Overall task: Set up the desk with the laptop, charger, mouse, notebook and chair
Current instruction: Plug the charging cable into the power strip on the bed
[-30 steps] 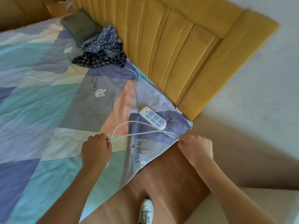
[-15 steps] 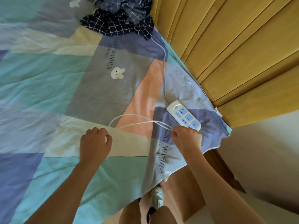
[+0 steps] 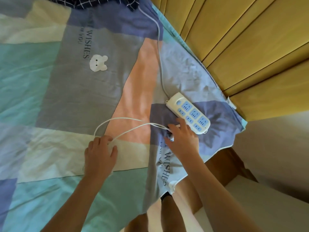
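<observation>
The thin white charger cable [image 3: 127, 127] lies looped on the patchwork pastel bedsheet [image 3: 50, 91], strung between both hands; the left hand [image 3: 100, 154] rests on one end, fingers loosely curved. The right hand [image 3: 181, 139] pinches the other end beside the white-and-blue power strip [image 3: 189, 113]

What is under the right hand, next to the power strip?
The white charger cable runs in under the right hand, whose fingers touch the power strip. A small white piece peeks out; any plug there is covered. The bedspread lies beneath.
</observation>
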